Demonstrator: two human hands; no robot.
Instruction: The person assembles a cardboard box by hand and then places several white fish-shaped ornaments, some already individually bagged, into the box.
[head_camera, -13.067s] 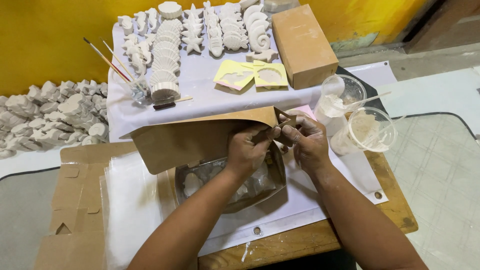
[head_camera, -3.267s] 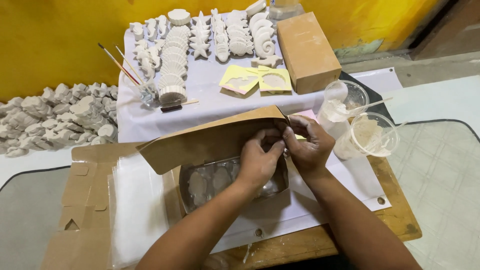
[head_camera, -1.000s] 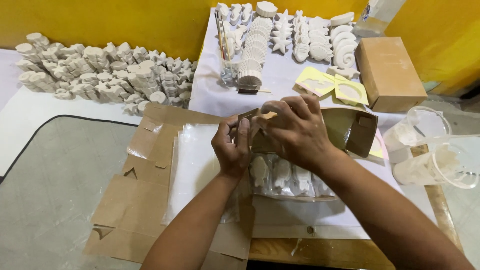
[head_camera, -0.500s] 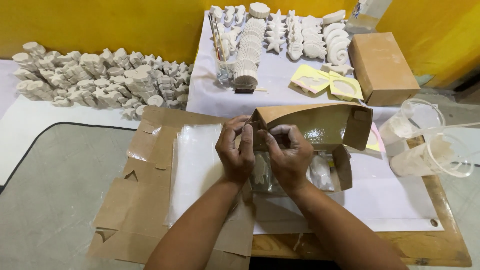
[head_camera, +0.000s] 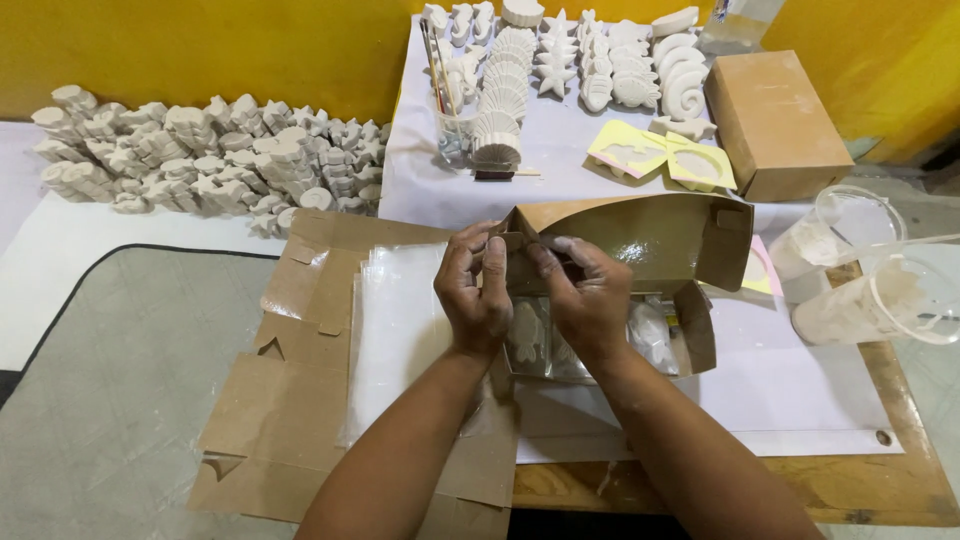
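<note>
From the head camera, the left hand (head_camera: 478, 290) and right hand (head_camera: 583, 300) were close together at the middle of the table, each pinching the near left corner of an open brown cardboard box (head_camera: 650, 240) with its lid raised. White plaster figures (head_camera: 535, 335) in clear wrap lay inside. Flat cardboard blanks (head_camera: 290, 400) and clear plastic sheets (head_camera: 395, 320) lay to the left, plastic cups (head_camera: 880, 285) to the right.

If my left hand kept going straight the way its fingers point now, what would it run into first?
The left hand points up and away, already touching the raised lid flap of the open brown cardboard box. Beyond that, probably the stacked white plaster shell casts, though depth is unclear.
</note>
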